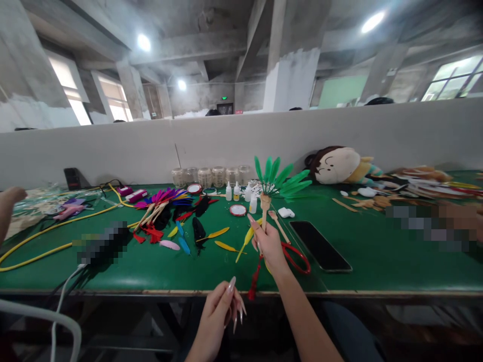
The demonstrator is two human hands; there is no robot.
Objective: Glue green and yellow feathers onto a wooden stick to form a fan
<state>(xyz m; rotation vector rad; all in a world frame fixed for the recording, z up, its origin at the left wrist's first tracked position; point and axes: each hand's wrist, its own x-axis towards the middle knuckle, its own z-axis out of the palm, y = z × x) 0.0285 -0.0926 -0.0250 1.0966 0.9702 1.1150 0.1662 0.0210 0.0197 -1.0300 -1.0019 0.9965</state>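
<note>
My right hand (269, 246) is closed around the wooden handle of a feather fan (265, 203), held upright above the table. Green feathers (289, 182) spread from the fan's carved wooden head, and a red tassel (254, 284) hangs below the hand. Just left of those fingers is a yellow feather (247, 240); whether they touch it I cannot tell. My left hand (221, 306) is in front of the table edge, its fingers loosely bent and apart, with nothing visible in them. Red-handled scissors (298, 259) and another wooden handle (279, 226) lie beside my right hand.
A phone (320, 246) lies right of the scissors. Glue bottles (236, 192) and glass jars (219, 176) stand behind. Leftward are loose feathers (183, 245), purple-feathered fans (166, 198) and a yellow cable (56, 221). A plush doll (337, 165) leans at the partition. Another person's hand (13, 196) shows far left.
</note>
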